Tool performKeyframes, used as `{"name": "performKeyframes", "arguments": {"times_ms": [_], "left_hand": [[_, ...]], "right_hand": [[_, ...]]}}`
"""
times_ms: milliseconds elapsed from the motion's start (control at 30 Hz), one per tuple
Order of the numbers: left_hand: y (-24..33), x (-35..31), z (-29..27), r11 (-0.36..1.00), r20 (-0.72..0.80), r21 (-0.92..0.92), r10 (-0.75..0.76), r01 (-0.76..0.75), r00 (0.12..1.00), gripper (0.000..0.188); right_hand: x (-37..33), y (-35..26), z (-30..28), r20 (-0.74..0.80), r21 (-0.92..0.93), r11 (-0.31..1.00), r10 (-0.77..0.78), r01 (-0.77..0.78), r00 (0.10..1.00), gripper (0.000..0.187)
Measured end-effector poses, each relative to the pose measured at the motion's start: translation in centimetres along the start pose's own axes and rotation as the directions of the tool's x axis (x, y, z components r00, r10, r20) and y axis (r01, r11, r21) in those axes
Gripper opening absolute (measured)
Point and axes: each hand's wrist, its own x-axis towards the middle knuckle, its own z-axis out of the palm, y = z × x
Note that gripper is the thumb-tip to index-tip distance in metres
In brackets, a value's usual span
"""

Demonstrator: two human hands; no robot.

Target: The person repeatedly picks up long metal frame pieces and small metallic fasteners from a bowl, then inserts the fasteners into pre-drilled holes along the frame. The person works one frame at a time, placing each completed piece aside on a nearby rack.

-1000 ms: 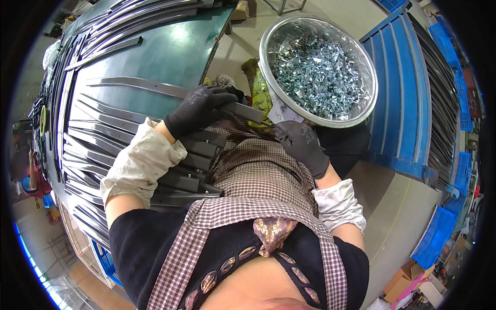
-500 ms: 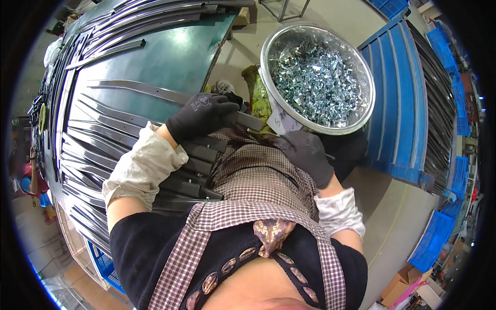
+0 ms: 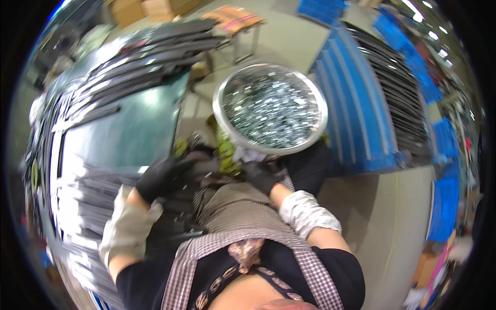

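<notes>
Your gloved left hand (image 3: pixel 164 178) was near the dark strips (image 3: pixel 98 206) on the table (image 3: pixel 129 142), their ends turned toward your apron (image 3: pixel 227 212), apparently for easy reach; blur hid its finger spread and any grip. Your right hand (image 3: pixel 260 175), equally unreadable, was just nearside of the bowl (image 3: pixel 323 114) of metal clips (image 3: pixel 271 111), seemingly placed close. A blue ridged container (image 3: pixel 351 103) limited space rightward.

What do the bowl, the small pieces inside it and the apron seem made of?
Bowl: probably polished metal, from its bright, reflective rim. Small pieces: likely shiny metal; they glint, though blurred. Apron: apparently matte cloth, from its checks and soft drape.
</notes>
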Motion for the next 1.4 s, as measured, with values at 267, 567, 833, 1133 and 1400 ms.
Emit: {"name": "performKeyframes", "arguments": {"times_ms": [267,567,833,1133,1400], "left_hand": [[0.6,-10.5,-1.6,0.967,-0.050,0.009,-0.255,0.256,0.966,0.023],[1.8,-15.2,0.3,0.950,-0.085,-0.062,-0.311,0.306,0.947,0.027],[1.9,-12.2,-1.5,0.867,0.117,-0.196,-0.443,0.458,0.889,0.021],[-0.6,-3.1,-2.0,0.974,-0.174,-0.008,-0.224,0.226,0.959,0.026],[-6.5,9.2,-1.1,0.943,-0.323,0.310,-0.014,0.120,0.946,0.029]], "right_hand": [[1.1,-3.6,-3.5,0.084,-0.210,0.960,0.208,-0.187,0.974,0.044],[2.8,-2.3,-5.0,-0.191,-0.197,0.970,0.103,-0.140,0.976,0.025],[1.1,-0.2,-11.4,-0.317,-0.043,0.975,0.196,-0.220,0.928,0.034],[1.9,7.8,-16.3,-0.571,0.013,0.997,0.071,-0.078,0.818,0.033],[8.7,17.4,-19.7,-0.639,-0.240,0.970,-0.130,-0.036,0.758,0.028]]}}
